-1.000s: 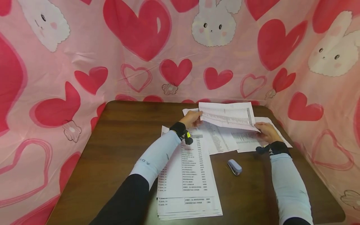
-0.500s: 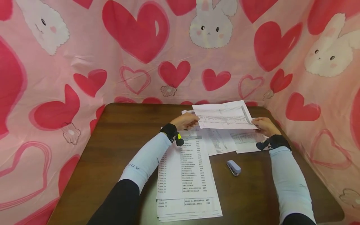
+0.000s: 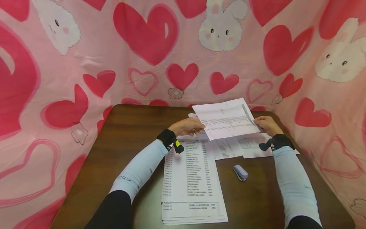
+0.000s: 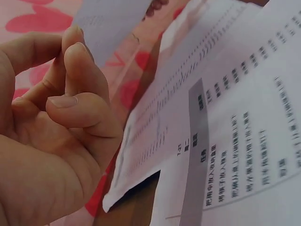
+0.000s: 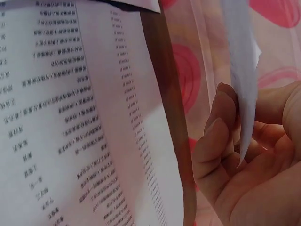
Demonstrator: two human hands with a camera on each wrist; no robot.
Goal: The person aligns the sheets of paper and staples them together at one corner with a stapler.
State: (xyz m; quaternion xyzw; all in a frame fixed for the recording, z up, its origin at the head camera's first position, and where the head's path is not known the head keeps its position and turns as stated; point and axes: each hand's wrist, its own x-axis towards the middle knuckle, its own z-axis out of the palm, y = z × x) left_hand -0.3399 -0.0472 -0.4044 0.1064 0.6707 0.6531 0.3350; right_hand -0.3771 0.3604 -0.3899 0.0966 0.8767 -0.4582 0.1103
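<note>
My left hand (image 3: 187,126) pinches the left corner of a white printed sheet of paper (image 3: 226,118) between thumb and fingertips. At the sheet's right edge, my right hand (image 3: 268,125) pinches it too. Held between both hands, the sheet is raised and tilted over other printed papers (image 3: 227,149) at the back right. In the left wrist view the sheet's corner (image 4: 110,28) runs out from the fingertips. The right wrist view shows the sheet (image 5: 242,70) nearly edge-on, between thumb and fingers.
A long stack of printed sheets (image 3: 193,178) lies at the front middle of the brown wooden table (image 3: 137,124). A small lavender stapler (image 3: 240,173) sits to its right. Behind the table hangs a pink curtain (image 3: 100,57) with hearts and rabbits.
The held sheet has shifted left and tipped, its left end lower and its printed face more toward the camera. My left hand has moved left and slightly down; both hands keep their grip.
</note>
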